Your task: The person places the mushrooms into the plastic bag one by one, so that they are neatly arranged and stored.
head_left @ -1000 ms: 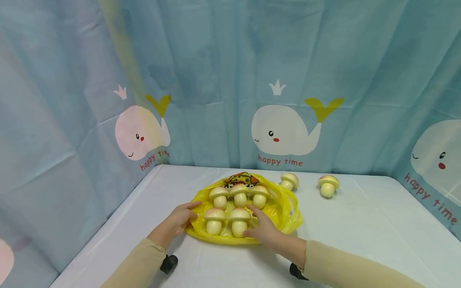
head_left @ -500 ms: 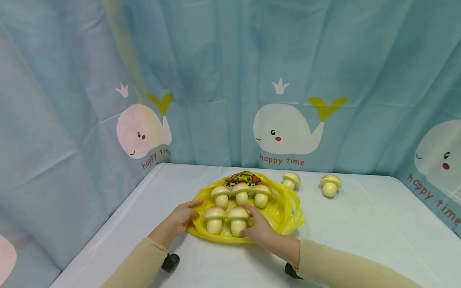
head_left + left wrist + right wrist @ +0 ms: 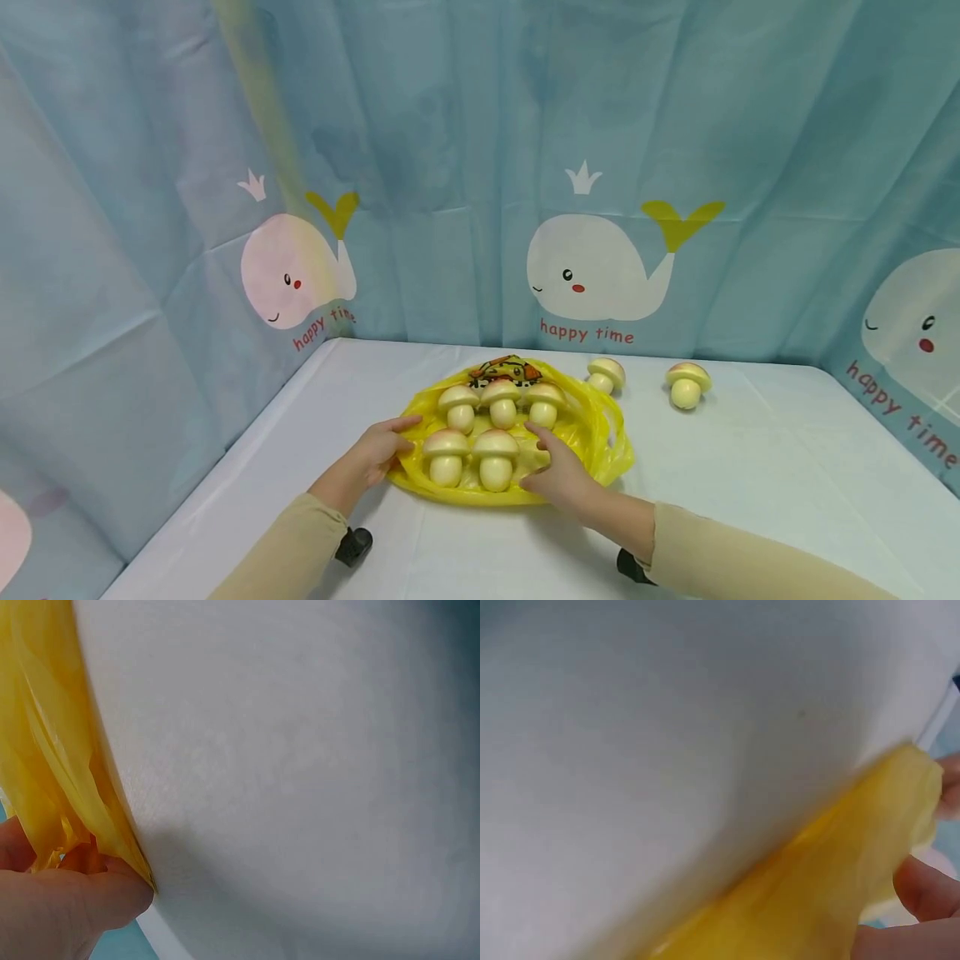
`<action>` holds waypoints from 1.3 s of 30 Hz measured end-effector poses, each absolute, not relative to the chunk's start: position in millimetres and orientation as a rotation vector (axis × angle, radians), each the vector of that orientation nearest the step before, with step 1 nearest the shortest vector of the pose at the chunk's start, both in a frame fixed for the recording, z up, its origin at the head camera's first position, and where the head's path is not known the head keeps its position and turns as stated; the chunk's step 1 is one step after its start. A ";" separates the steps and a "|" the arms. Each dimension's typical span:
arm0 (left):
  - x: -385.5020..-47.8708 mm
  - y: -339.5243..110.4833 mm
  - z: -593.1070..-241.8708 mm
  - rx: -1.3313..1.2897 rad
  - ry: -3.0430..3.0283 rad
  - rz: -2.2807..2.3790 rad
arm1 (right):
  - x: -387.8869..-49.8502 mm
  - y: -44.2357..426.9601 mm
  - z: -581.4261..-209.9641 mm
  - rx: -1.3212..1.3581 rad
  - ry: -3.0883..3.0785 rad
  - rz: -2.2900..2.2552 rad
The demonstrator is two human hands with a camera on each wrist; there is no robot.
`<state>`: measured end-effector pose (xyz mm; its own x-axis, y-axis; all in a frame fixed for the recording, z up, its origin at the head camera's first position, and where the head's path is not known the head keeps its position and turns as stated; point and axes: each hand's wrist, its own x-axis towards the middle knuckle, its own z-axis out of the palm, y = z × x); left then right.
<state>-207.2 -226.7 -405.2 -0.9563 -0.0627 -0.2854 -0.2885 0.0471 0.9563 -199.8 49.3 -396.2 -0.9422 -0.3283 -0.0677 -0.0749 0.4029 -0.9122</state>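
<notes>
A yellow plastic bag [image 3: 517, 500] lies on the table with several toy mushrooms in it: three in a back row and two in front. My left hand [image 3: 375, 454] grips the bag's left edge; in the left wrist view, the thumb and fingers pinch the yellow film [image 3: 52, 727]. Over the bag's front right part is my right hand [image 3: 566, 479], thumb and fingers spread apart and holding nothing. It sits just right of the front right mushroom [image 3: 496, 461], with a gap between them. In the right wrist view, the bag [image 3: 802, 892] partly covers the right fingers.
Two more mushrooms stand outside the bag: one [image 3: 606, 377] close behind its right handle, another [image 3: 687, 385] farther right. White cloth covers the table [image 3: 757, 475]. Behind it hangs a blue curtain [image 3: 450, 275] with whale prints.
Half a second ago my right hand held the front right mushroom, which shifted slightly left. Now that hand has let go and moved right. My left hand keeps its grip on the bag.
</notes>
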 end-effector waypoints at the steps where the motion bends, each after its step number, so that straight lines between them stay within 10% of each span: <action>1: -207.2 -226.5 -405.1 -0.373 2.147 2.028 | -200.1 52.1 -393.9 -0.340 2.423 -1.564; 39: -207.8 -226.5 -404.2 -0.395 2.131 2.032 | -255.4 134.5 -344.5 -0.247 2.687 -1.746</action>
